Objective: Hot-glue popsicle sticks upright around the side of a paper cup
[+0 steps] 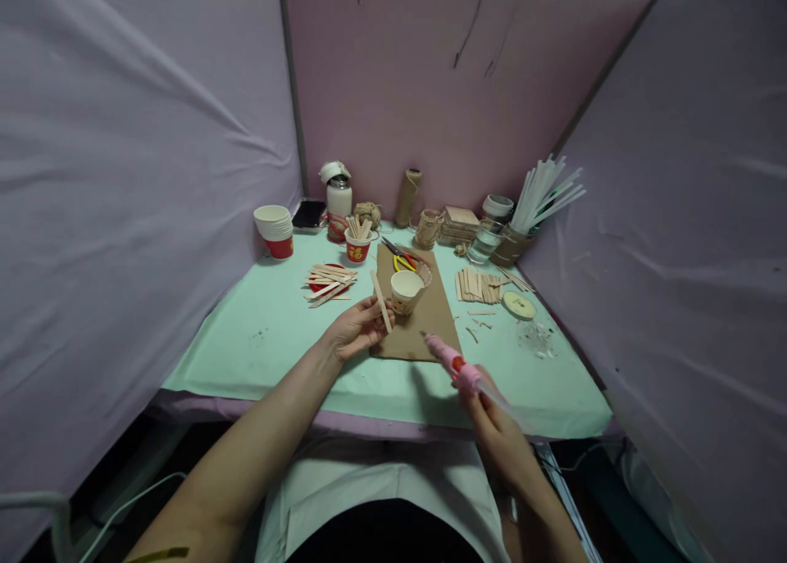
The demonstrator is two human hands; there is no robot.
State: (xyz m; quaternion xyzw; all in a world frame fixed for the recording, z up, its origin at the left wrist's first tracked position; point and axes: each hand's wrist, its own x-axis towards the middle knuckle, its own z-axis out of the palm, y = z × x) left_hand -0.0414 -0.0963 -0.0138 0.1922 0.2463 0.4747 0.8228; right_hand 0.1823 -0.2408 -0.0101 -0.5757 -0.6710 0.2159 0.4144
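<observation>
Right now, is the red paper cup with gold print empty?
The cup is not empty: pale wooden sticks rise from its mouth.

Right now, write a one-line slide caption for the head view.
Left hand holding a wooden stick, right hand a pink glue gun, over a craft table.

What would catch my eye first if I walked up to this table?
Probably the pink glue gun in the right hand, pointing in over the cardboard. Next, the spray of white sticks at the back right, and the red-and-white stack of paper cups at the back left.
</observation>
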